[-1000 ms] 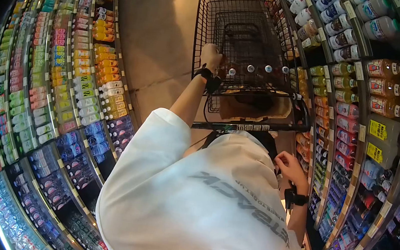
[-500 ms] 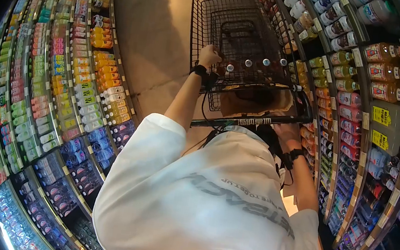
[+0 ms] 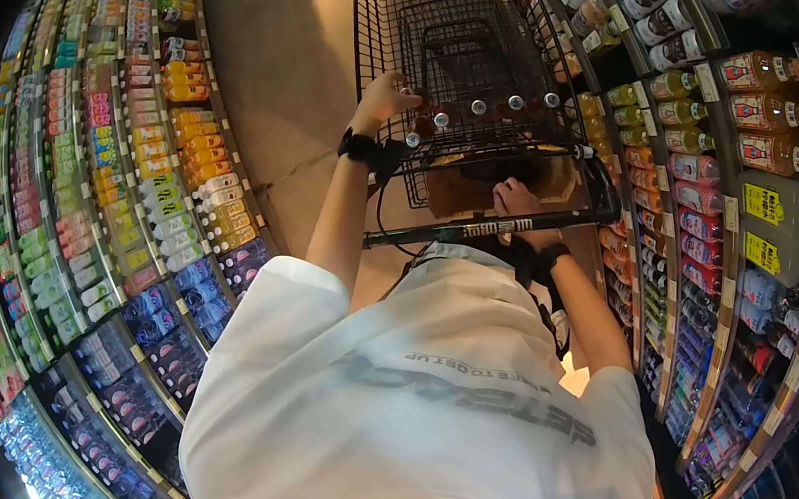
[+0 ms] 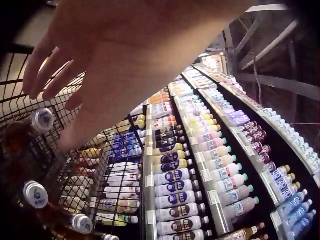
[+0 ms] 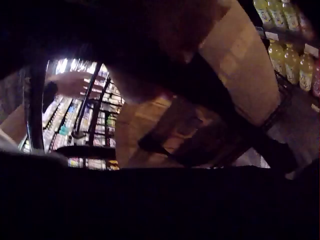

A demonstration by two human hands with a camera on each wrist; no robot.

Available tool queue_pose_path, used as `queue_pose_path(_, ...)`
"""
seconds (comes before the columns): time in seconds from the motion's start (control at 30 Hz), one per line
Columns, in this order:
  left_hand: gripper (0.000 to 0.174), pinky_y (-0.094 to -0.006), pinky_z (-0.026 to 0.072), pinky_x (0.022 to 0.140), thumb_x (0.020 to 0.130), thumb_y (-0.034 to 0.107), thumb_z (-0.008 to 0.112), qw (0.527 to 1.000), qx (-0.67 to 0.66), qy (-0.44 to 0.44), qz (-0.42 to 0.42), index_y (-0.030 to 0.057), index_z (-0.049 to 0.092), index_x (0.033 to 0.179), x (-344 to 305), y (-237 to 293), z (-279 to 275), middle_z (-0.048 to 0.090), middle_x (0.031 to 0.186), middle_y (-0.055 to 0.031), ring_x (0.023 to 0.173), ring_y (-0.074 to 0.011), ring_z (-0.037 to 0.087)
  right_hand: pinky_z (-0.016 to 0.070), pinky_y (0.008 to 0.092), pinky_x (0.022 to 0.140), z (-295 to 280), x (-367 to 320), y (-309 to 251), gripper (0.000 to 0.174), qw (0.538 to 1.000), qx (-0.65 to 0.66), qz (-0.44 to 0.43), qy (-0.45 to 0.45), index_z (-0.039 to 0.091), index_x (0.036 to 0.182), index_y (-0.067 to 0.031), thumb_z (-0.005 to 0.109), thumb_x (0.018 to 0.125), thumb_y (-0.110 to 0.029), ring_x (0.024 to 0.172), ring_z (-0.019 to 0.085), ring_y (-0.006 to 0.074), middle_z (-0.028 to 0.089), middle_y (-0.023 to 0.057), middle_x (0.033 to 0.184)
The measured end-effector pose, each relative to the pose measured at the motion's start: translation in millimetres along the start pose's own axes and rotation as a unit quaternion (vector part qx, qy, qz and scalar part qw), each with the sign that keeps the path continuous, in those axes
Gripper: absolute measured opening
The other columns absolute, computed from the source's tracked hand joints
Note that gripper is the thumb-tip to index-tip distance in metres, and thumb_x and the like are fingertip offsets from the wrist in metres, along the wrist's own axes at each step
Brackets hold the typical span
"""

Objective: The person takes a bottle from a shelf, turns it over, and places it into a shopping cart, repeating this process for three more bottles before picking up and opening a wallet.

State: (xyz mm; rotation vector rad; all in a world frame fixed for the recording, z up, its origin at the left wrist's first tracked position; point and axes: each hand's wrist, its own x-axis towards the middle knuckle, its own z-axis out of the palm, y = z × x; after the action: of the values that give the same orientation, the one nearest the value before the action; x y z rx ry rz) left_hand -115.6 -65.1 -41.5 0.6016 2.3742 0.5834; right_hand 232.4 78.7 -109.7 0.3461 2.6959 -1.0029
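My left hand (image 3: 387, 101) is over the left side of the black wire shopping cart (image 3: 374, 24). Its fingers are loosely extended and hold nothing in the left wrist view. Close by, several dark bottles (image 4: 35, 194) with white caps form a row across the cart's near end. My right hand (image 3: 515, 198) reaches past the cart handle (image 3: 483, 228), over a brown open-topped bag (image 3: 457, 195) below the basket. Its fingers look loosely bent, with nothing seen between them. The right wrist view is dark, showing the bag's tan side (image 5: 240, 70) and a black strap.
Drink shelves (image 3: 160, 188) full of bottles line the left side. More shelves (image 3: 695, 228) stand close along the right of the cart. A strip of tiled floor (image 3: 273, 61) runs between the left shelves and the cart.
My right hand has come forward from beside my waist, past the handle, to over the bag. The left hand's fingers have spread, and another white cap now shows near it.
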Motion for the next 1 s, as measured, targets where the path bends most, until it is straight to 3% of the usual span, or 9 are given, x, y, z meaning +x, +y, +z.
queue_pose_path(0.13, 0.071, -0.0442, 0.0538, 0.097, 0.077, 0.034, 0.086, 0.998, -0.015, 0.058, 0.024, -0.0045, 0.061, 0.131, -26, 14, -17, 0.067, 0.126, -0.026, 0.118, -0.0387, 0.065, 0.0514, 0.0461, 0.099, 10, 29, -6, 0.029, 0.96, -0.035, 0.206, -0.184, 0.063, 0.116, 0.0011, 0.065, 0.091, -0.013, 0.119, 0.058, 0.0379, 0.06, 0.0205, 0.124)
queue_pose_path(0.23, 0.063, -0.0407, 0.0543, 0.091, 0.081, 0.031, 0.085, 0.993, -0.081, 0.08, 0.025, -0.0026, 0.062, 0.129, -56, 28, -33, 0.069, 0.115, -0.0223, 0.108, -0.0355, 0.067, 0.0511, 0.046, 0.099, 20, 46, -1, 0.029, 0.931, -0.043, 0.278, -0.231, 0.062, 0.117, 0.0012, 0.065, 0.091, -0.013, 0.12, 0.058, 0.0381, 0.06, 0.0205, 0.125)
queue_pose_path(0.27, 0.06, -0.0392, 0.0544, 0.089, 0.082, 0.03, 0.084, 0.991, -0.109, 0.078, 0.021, -0.0019, 0.062, 0.128, -68, 31, -37, 0.069, 0.11, -0.0207, 0.104, -0.0341, 0.067, 0.051, 0.0459, 0.1, 24, 48, 1, 0.03, 0.937, -0.037, 0.271, -0.218, 0.062, 0.117, 0.0012, 0.065, 0.091, -0.013, 0.121, 0.058, 0.0382, 0.06, 0.0205, 0.126)
queue_pose_path(0.33, 0.039, -0.0291, 0.0548, 0.081, 0.095, 0.015, 0.077, 0.977, -0.081, 0.141, 0.141, -0.0004, 0.061, 0.126, -78, 15, -36, 0.066, 0.11, -0.0093, 0.099, -0.0138, 0.064, 0.0508, 0.0459, 0.1, 33, 56, 11, 0.03, 0.946, -0.029, 0.262, -0.19, 0.062, 0.118, 0.0012, 0.065, 0.091, -0.013, 0.121, 0.058, 0.0384, 0.06, 0.0205, 0.126)
queue_pose_path(0.43, 0.035, -0.0276, 0.0545, 0.083, 0.094, 0.005, 0.073, 0.943, -0.282, 0.141, 0.111, -0.0002, 0.062, 0.127, -117, 45, -45, 0.066, 0.107, -0.0107, 0.099, -0.0115, 0.063, 0.0504, 0.0457, 0.101, 45, 66, 21, 0.031, 0.955, -0.008, 0.249, -0.159, 0.062, 0.118, 0.0013, 0.065, 0.091, -0.013, 0.122, 0.057, 0.0386, 0.06, 0.0205, 0.127)
queue_pose_path(0.67, 0.022, -0.0291, 0.0575, 0.074, 0.097, 0.0, 0.066, 0.958, -0.143, 0.2, 0.147, 0.0011, 0.067, 0.119, -153, 96, -58, 0.07, 0.106, -0.0111, 0.089, -0.0176, 0.071, 0.0497, 0.0455, 0.102, 72, 83, 35, 0.032, 0.957, 0.082, 0.238, -0.145, 0.062, 0.12, 0.0014, 0.064, 0.091, -0.013, 0.124, 0.057, 0.0392, 0.059, 0.0205, 0.129)
queue_pose_path(0.83, 0.02, -0.0295, 0.058, 0.077, 0.096, -0.003, 0.065, 0.957, -0.165, 0.125, 0.205, 0.0017, 0.068, 0.116, -161, 128, -55, 0.07, 0.11, -0.0096, 0.093, -0.018, 0.071, 0.0492, 0.0453, 0.103, 66, 69, 40, 0.033, 0.969, 0.191, 0.139, -0.078, 0.062, 0.121, 0.0015, 0.064, 0.091, -0.013, 0.126, 0.056, 0.0396, 0.059, 0.0205, 0.131)
queue_pose_path(0.97, 0.028, -0.034, 0.0581, 0.071, 0.089, -0.007, 0.068, 0.938, -0.136, 0.031, 0.316, 0.0023, 0.067, 0.115, -172, 161, -42, 0.068, 0.102, -0.013, 0.085, -0.025, 0.071, 0.0475, 0.0452, 0.104, 55, 23, 33, 0.032, 0.971, 0.236, -0.046, -0.005, 0.061, 0.121, 0.0016, 0.062, 0.091, -0.009, 0.122, 0.058, 0.0396, 0.06, 0.0198, 0.127)
queue_pose_path(1.0, 0.028, -0.0372, 0.0585, 0.075, 0.087, -0.004, 0.069, 0.933, -0.113, -0.01, 0.34, 0.0023, 0.067, 0.114, -173, 165, -32, 0.069, 0.101, -0.0148, 0.088, -0.0304, 0.071, 0.046, 0.0439, 0.106, 39, 1, 30, 0.032, 0.942, 0.293, -0.161, 0.039, 0.06, 0.121, 0.0013, 0.061, 0.09, -0.006, 0.121, 0.059, 0.0381, 0.061, 0.0198, 0.124)
